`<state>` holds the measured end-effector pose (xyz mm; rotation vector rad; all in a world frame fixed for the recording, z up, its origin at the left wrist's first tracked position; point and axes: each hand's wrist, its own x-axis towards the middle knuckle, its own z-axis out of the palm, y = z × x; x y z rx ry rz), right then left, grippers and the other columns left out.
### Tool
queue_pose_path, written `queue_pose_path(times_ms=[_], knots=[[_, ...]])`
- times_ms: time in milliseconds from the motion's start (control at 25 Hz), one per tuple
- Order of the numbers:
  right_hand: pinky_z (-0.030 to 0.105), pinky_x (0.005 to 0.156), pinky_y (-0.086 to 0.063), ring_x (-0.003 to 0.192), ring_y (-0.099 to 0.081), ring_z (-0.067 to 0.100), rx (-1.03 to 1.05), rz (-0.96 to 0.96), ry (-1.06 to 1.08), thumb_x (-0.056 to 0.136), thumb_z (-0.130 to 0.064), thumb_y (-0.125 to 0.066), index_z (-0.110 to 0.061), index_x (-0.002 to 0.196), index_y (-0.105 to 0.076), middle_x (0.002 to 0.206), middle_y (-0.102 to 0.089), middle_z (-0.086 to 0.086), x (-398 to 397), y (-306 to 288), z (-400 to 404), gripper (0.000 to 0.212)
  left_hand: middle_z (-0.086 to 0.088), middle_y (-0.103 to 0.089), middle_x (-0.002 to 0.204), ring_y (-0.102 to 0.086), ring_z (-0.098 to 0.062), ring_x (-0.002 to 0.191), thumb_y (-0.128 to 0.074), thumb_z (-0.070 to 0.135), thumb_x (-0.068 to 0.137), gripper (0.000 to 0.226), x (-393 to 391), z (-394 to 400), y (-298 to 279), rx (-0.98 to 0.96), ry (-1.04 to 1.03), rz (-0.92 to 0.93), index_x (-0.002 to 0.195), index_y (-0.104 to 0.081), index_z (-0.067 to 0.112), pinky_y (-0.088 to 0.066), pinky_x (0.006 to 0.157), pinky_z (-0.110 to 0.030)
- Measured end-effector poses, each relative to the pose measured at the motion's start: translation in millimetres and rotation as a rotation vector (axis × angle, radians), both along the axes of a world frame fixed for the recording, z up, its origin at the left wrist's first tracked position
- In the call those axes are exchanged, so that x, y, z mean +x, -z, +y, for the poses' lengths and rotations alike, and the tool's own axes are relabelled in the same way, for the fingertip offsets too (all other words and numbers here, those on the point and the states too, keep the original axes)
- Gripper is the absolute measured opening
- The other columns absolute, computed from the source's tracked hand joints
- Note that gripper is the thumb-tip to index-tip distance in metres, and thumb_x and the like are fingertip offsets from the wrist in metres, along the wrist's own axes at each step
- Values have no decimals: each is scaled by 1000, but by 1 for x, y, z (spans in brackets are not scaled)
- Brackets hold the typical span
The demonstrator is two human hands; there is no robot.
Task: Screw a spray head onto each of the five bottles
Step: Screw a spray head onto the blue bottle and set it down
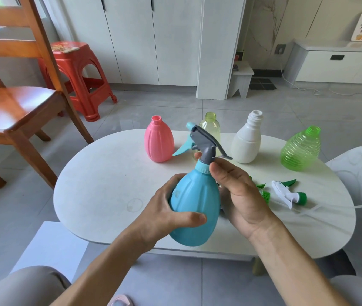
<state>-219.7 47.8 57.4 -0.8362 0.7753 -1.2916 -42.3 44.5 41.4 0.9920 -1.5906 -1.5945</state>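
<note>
That light, smooth blue plastic egg-shaped bottle (192,208) looks empty, so the left hand (171,214) rightly wraps its belly while the right hand (239,195) pinches the threaded blue collar (202,167) under the grey trigger spray head (206,142).

A ribbed, egg-shaped blue plastic bottle (194,208) is held tilted above the white oval desk (100,186), its base toward the viewer. On its neck sits a grey spray head with a light blue trigger and nozzle (204,141), joined by a blue collar. Along the far side of the desk four bottles stand upright with open necks: a ribbed pink plastic bottle (159,140), a clear yellowish bottle (210,127), a white stepped bottle (246,140) and a ridged translucent green bottle (301,149). On the right side of the desk lie loose white-and-green spray heads (286,193) with thin clear dip tubes.
</note>
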Motion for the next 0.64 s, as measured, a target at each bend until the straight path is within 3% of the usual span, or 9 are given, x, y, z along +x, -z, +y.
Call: queue_pose_path(times_ms=[80, 200, 280, 480, 640], knots=[[54, 101, -43, 101, -60, 28, -3, 37, 29, 72, -28, -84, -8, 104, -67, 107, -64, 10, -1, 1, 0, 41, -2, -72, 103, -71, -22, 95, -82, 36, 55, 68, -1, 1, 0, -11, 10, -26, 120, -62, 31, -57, 76, -30], [52, 97, -44, 105, -59, 33, 42, 48, -31, 79, -40, -72, -2, 121, -62, 109, -62, 12, -1, 2, 3, 57, 1, -72, 101, -71, -19, 93, -82, 36, 55, 68, -2, 1, -1, -8, 1, -24, 119, -61, 31, -56, 74, -27], [54, 102, -44, 108, -61, 33, 45, 73, -44, 82, -36, -72, -5, 124, -65, 114, -65, 13, -1, 1, 3, 52, 0, -73, 103, -71, -20, 94, -83, 36, 55, 69, -1, 0, -2, -9, -20, -16, 120, -61, 31, -57, 75, -28], [60, 108, -40, 102, -66, 25, 39, 71, 17, 69, -32, -80, -9, 109, -72, 113, -72, 10, 2, 1, 3, 47, -1, -73, 103, -72, -21, 95, -84, 35, 54, 70, -1, 1, 0, -24, -26, -23, 120, -61, 30, -58, 76, -30], [53, 109, -43, 124, -61, 29, 9, 50, -28, 84, -37, -68, -10, 117, -72, 128, -70, 9, 3, 5, 2, 43, 0, -74, 103, -72, -20, 95, -83, 35, 54, 71, -1, -1, -2, -23, -38, -5, 121, -61, 29, -58, 75, -29]])
